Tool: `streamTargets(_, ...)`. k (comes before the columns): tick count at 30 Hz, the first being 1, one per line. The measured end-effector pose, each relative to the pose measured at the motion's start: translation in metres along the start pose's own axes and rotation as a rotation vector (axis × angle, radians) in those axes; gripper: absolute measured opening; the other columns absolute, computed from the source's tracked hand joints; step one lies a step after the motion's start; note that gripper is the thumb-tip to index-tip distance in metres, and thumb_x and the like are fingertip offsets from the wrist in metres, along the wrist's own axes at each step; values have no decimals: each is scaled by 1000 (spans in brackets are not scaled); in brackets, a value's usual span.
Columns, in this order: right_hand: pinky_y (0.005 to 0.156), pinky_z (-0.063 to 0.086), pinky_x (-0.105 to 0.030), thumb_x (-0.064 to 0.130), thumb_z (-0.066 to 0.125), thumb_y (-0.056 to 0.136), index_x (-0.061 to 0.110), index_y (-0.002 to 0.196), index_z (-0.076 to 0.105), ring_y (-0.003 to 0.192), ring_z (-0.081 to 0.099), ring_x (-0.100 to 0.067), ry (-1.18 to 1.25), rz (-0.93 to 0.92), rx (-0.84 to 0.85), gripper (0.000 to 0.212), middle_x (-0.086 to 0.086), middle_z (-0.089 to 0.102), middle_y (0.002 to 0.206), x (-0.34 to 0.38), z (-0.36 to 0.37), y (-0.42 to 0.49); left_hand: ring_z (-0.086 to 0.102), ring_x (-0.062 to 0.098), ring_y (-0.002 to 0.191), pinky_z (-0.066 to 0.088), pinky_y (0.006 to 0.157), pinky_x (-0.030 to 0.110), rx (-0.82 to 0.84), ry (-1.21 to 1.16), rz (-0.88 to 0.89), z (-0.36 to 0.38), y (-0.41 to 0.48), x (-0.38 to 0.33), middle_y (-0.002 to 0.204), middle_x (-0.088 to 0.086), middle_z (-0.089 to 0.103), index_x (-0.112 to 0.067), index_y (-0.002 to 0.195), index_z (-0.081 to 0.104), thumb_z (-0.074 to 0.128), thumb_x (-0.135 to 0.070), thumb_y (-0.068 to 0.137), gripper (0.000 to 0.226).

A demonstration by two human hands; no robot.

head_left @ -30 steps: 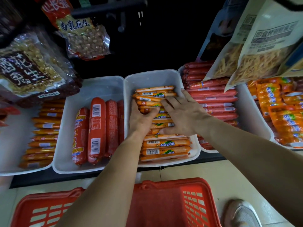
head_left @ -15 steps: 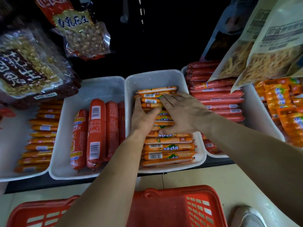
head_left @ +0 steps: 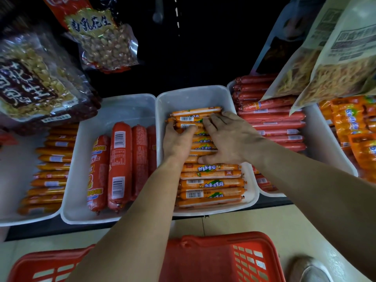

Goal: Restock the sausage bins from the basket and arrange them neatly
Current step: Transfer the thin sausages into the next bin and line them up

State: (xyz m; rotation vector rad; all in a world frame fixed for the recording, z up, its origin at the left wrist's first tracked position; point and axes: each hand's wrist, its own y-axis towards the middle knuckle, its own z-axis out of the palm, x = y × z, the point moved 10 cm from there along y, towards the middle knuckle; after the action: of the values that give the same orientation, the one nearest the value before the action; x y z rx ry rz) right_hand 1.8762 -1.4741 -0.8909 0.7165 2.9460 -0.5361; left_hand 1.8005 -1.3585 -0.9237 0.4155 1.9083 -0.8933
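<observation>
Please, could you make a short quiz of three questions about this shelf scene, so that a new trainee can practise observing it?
1. True or false: the left hand and the right hand both rest on the thin orange sausages in the middle white plastic bin.
2. Compared with those, how do the thick red sausages in the white bin to its left lie? A) parallel B) crosswise C) on end
3. Fill in: the red slotted plastic basket is ___ (above/below) the level of the bins.
Key: 1 true; 2 B; 3 below.
</observation>
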Motion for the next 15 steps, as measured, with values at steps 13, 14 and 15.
streamTargets(13, 125, -2, -41, 97, 19, 70, 11, 159, 0, 153, 10, -26, -4, 0, 1, 125, -13, 11, 166, -1, 0, 2, 74, 21, 89, 59, 86, 47, 64, -57, -32, 4, 6, 10, 102, -4, 75, -39, 118, 63, 65, -49, 77, 41)
streamTargets(14, 124, -3, -42, 97, 17, 69, 11, 159, 0, 153, 11, -26, -12, -1, -8, 125, -13, 12, 166, -1, 0, 4, 73, 21, 90, 59, 87, 47, 49, -56, -11, 3, 6, 7, 104, -3, 74, -37, 121, 61, 64, -47, 79, 43)
streamTargets(15, 124, -4, -43, 97, 15, 69, 12, 159, 0, 153, 11, -26, -22, -1, -12, 125, -13, 12, 166, -2, 0, 5, 73, 23, 92, 58, 87, 47, 23, -58, 12, 2, 6, 3, 107, -1, 73, -35, 127, 57, 64, -46, 81, 48)
